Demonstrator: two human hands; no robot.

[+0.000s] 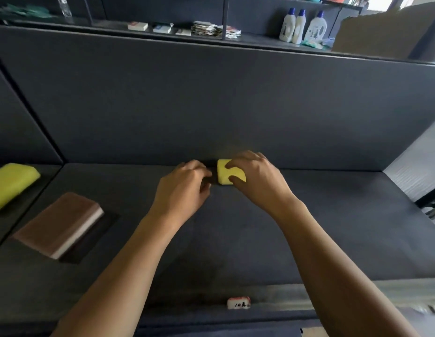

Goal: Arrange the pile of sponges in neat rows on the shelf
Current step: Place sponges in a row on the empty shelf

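Yellow sponge [223,173] at the shelf's [309,227] rear wall: I am gripping it with my right hand [255,176]. My left hand [184,188] is curling just beside it; whether it is holding anything, I cannot tell. Brown sponge [58,224] is lying well to the left.

Reads something like "102", handwritten in dark ink with the last digit blurred: small white tag with a red top edge [238,303], fixed at the front lip of the dark grey shelf [236,239]. Dark label print on the three white plastic bottles with blue caps [299,26], too small to read. Likewise illegible: print on the flat white packets [137,26] further left on the same upper ledge.
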